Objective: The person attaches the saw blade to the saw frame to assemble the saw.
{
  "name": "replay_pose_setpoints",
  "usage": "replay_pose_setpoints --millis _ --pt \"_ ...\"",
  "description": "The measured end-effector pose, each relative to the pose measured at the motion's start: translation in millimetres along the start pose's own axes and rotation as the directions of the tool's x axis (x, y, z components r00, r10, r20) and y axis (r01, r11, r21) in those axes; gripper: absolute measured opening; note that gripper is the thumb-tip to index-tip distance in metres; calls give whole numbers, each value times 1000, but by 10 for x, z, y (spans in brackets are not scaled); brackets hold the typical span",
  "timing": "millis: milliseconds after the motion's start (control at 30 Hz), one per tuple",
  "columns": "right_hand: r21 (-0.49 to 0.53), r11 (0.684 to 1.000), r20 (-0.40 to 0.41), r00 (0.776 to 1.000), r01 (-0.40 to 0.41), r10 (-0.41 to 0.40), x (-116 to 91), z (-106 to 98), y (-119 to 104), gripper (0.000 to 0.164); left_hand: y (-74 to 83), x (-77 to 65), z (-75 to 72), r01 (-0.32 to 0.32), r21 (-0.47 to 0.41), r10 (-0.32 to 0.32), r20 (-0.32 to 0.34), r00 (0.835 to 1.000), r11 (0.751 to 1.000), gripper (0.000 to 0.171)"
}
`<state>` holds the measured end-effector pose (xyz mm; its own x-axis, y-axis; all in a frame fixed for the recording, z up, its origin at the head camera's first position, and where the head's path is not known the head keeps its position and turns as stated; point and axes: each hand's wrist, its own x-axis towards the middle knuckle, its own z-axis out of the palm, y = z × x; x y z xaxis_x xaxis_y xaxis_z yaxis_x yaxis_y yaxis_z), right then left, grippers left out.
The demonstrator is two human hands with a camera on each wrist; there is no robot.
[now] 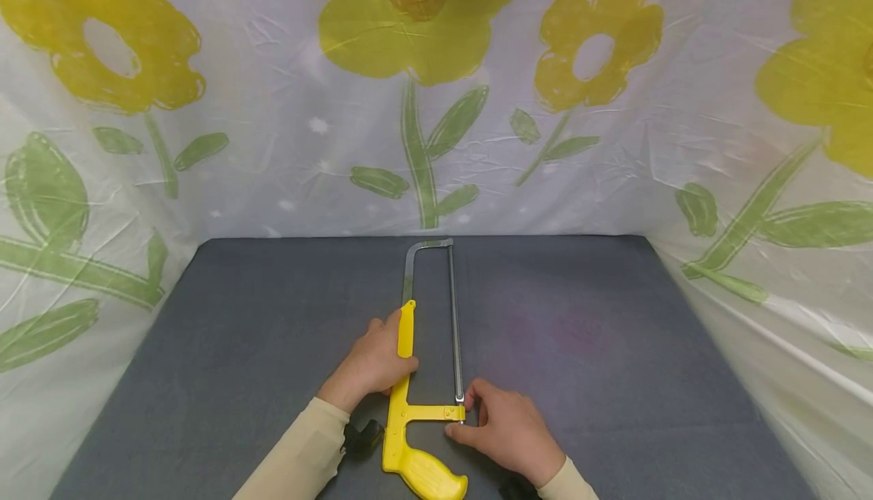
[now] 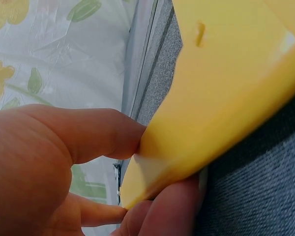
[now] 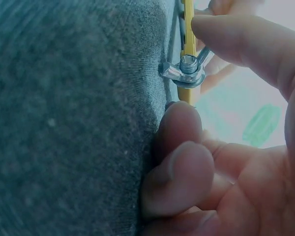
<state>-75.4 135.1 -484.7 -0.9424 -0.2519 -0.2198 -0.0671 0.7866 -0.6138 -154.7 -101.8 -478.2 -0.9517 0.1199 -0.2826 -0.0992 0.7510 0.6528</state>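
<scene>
A hacksaw [image 1: 397,417] with a yellow frame and pistol-style handle [image 1: 433,476] lies upright in the head view, its silver bow at the far end. Its thin blade [image 1: 455,318] runs down the right side to a yellow crossbar [image 1: 435,413]. My left hand [image 1: 373,357] grips the yellow spine, thumb on top and fingers beneath. At the crossbar's right end is my right hand [image 1: 513,426], loosely curved, with thumb and forefinger on either side of it. The right wrist view shows a metal wing nut [image 3: 187,73] on a threaded stud between thumb and fingers.
A dark grey cloth covers the table [image 1: 586,348]. Behind it and at both sides hangs a whitish curtain [image 1: 273,144] printed with yellow flowers. Dark wrist straps or camera mounts [image 1: 364,439] show beside the sleeves.
</scene>
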Motion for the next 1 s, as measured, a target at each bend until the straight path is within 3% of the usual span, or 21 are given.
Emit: replay_pose_setpoints --millis 567,1000 --pt "46 996 5 997 72 -72 -21 -29 54 25 14 -4 5 5 3 -5 -6 1000 1000 96" --pt "51 995 9 996 84 -85 -10 -37 71 24 22 -5 10 12 5 -12 -12 1000 1000 96"
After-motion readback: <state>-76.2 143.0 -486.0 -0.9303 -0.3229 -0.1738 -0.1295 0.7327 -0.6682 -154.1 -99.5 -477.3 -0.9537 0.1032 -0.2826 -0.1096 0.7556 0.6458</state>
